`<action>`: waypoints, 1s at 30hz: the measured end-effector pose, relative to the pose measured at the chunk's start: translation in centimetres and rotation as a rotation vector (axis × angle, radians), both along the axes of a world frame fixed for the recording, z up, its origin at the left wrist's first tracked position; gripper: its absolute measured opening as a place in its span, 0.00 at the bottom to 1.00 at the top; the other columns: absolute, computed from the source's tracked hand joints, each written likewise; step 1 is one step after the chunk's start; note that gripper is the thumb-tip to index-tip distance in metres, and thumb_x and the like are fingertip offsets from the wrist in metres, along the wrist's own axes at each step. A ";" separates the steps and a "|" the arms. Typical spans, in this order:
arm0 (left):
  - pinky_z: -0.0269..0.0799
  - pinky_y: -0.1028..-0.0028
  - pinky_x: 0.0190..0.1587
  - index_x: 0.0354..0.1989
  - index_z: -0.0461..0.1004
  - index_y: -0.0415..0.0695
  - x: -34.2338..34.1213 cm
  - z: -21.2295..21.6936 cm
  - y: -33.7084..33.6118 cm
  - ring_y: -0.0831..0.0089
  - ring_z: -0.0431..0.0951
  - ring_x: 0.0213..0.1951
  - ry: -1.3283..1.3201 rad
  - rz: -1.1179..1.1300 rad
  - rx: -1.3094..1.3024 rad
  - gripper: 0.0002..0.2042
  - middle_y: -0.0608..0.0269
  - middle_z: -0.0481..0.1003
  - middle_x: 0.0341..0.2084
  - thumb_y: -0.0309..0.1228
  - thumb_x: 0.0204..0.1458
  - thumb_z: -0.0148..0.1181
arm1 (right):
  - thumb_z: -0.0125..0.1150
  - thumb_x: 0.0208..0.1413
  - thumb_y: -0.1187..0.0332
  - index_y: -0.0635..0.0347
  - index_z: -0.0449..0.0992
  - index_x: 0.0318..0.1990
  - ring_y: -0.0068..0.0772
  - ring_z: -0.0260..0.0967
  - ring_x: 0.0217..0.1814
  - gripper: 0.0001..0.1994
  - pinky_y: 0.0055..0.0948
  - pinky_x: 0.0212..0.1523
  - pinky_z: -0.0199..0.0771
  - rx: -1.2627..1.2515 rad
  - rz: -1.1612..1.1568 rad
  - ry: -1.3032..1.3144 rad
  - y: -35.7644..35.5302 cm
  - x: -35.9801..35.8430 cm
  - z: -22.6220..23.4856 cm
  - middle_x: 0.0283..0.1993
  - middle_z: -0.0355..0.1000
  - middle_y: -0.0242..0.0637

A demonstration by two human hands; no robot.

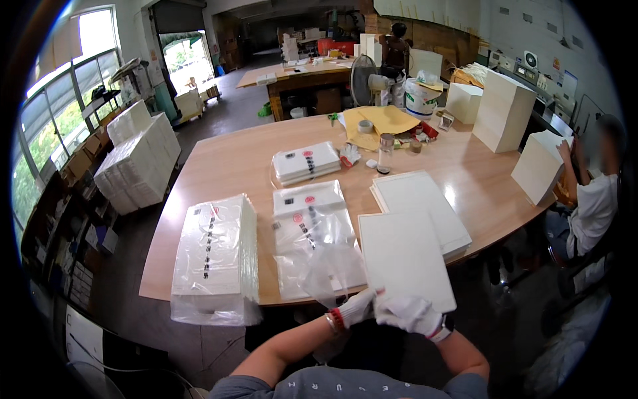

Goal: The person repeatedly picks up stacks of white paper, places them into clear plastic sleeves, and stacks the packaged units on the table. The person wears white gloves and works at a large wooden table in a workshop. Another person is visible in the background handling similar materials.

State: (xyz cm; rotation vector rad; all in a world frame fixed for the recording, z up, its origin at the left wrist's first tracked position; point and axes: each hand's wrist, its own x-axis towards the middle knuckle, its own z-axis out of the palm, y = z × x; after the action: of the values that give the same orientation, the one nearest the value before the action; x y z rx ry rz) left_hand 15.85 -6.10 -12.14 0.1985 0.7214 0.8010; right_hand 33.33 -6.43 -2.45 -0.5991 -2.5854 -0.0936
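Observation:
My left hand (355, 308), in a white glove, is closed at the near table edge, with a clear plastic bag (330, 269) gathered at it; the exact finger grip is partly hidden. My right hand (409, 315), also gloved, is closed over the near edge of a white rectangular board (407, 249). The board overlaps a stack of similar white boards (440, 206) and sticks out past the table edge. To its left lies a flat stack of printed clear bags (286, 249). Farther left stands a pile of bagged white boards (211, 246).
A smaller bagged pile (306, 163) lies farther back, near a glass jar (385, 154) and yellow paper (379, 126). Tall white stacks (504, 110) stand at the right, where a seated person (591, 206) handles another stack (539, 166). Wrapped white bundles (138, 159) stand on the floor left.

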 end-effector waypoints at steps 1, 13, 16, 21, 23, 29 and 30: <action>0.62 0.70 0.56 0.56 0.60 0.37 -1.0 0.6 -1.4 0.67 0.68 0.52 0.211 -0.087 0.099 0.23 0.56 0.67 0.51 0.30 0.52 0.54 | 0.50 0.54 0.60 0.57 0.74 0.38 0.35 0.70 0.28 0.12 0.32 0.30 0.72 -0.229 0.051 0.032 -0.8 0.5 1.0 0.34 0.72 0.38; 0.53 0.53 0.57 0.53 0.57 0.31 0.0 3.4 -12.8 0.41 0.57 0.53 1.931 -0.175 1.348 0.35 0.34 0.54 0.53 0.36 0.36 0.62 | 0.54 0.56 0.57 0.69 0.64 0.50 0.30 0.67 0.45 0.23 0.29 0.46 0.69 -1.187 -0.395 1.409 -7.8 -7.3 -12.2 0.45 0.68 0.39; 0.56 0.52 0.56 0.54 0.60 0.35 -2.1 3.0 -11.5 0.37 0.58 0.53 1.531 -0.165 1.440 0.34 0.35 0.55 0.54 0.34 0.35 0.62 | 0.60 0.52 0.63 0.70 0.64 0.49 0.29 0.69 0.41 0.22 0.26 0.40 0.72 -1.155 -0.298 1.338 -7.4 -6.6 -9.9 0.42 0.70 0.40; 0.50 0.47 0.58 0.60 0.53 0.40 -8.0 9.3 -6.0 0.35 0.52 0.60 2.018 0.729 1.365 0.38 0.35 0.51 0.59 0.35 0.39 0.64 | 0.61 0.52 0.58 0.68 0.64 0.51 0.30 0.70 0.41 0.26 0.28 0.41 0.72 -0.869 -0.363 1.150 -7.5 -3.7 -6.1 0.43 0.71 0.40; 0.57 0.53 0.56 0.59 0.55 0.36 -10.0 9.1 -2.5 0.47 0.63 0.55 2.182 0.630 0.977 0.35 0.41 0.60 0.55 0.34 0.43 0.62 | 0.62 0.51 0.56 0.67 0.64 0.51 0.31 0.69 0.43 0.27 0.29 0.44 0.70 -0.767 -0.458 1.059 -8.4 -2.5 -4.7 0.45 0.70 0.41; 0.65 0.80 0.32 0.55 0.64 0.35 -13.2 10.0 2.5 0.84 0.66 0.26 0.724 0.126 0.837 0.22 0.67 0.75 0.35 0.34 0.54 0.55 | 0.65 0.48 0.57 0.64 0.71 0.47 0.39 0.73 0.38 0.23 0.31 0.39 0.72 -0.455 -0.391 0.857 -9.9 0.2 -1.1 0.40 0.72 0.44; 0.65 0.80 0.32 0.55 0.63 0.35 -13.6 10.7 3.1 0.84 0.65 0.26 0.632 0.119 0.794 0.22 0.67 0.75 0.36 0.35 0.55 0.54 | 0.66 0.47 0.59 0.63 0.73 0.45 0.41 0.73 0.38 0.21 0.31 0.39 0.72 -0.424 -0.381 0.782 -9.7 0.7 -0.8 0.40 0.72 0.45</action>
State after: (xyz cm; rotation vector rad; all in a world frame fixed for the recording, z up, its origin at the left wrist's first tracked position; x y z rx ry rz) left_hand 2.25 -3.04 -1.40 1.1727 0.9754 1.1265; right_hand 34.04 -16.13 -3.25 -1.0296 -1.7111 0.4819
